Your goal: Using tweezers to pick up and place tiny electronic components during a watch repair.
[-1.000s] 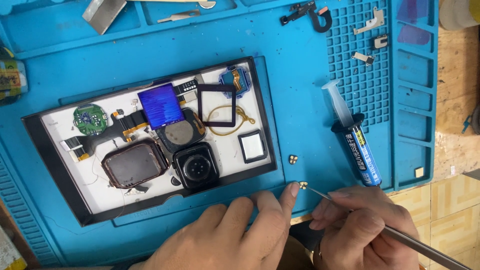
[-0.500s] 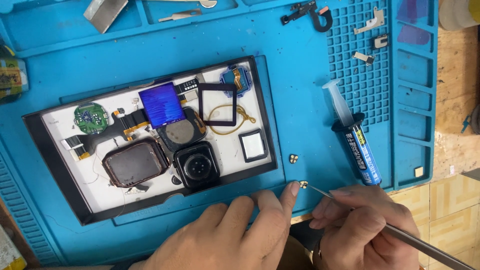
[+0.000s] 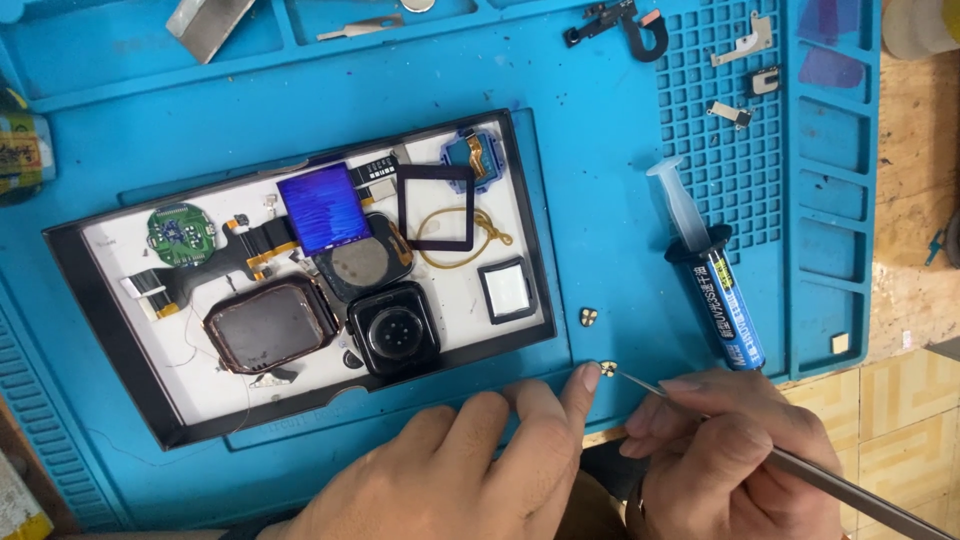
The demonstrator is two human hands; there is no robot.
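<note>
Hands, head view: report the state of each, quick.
Left hand: holds nothing, index fingertip pressed beside the tiny gold part on the blue mat.
Right hand: closed on the metal tweezers, tip at that part.

A shallow black-rimmed white tray (image 3: 70, 262) lies on the blue silicone work mat (image 3: 600, 150), holding a round green circuit board (image 3: 181, 234), a blue square display panel (image 3: 323, 208) and a black square frame (image 3: 435, 207). A blue-labelled plastic syringe (image 3: 712, 270) rests just beside the mat's grid.
</note>
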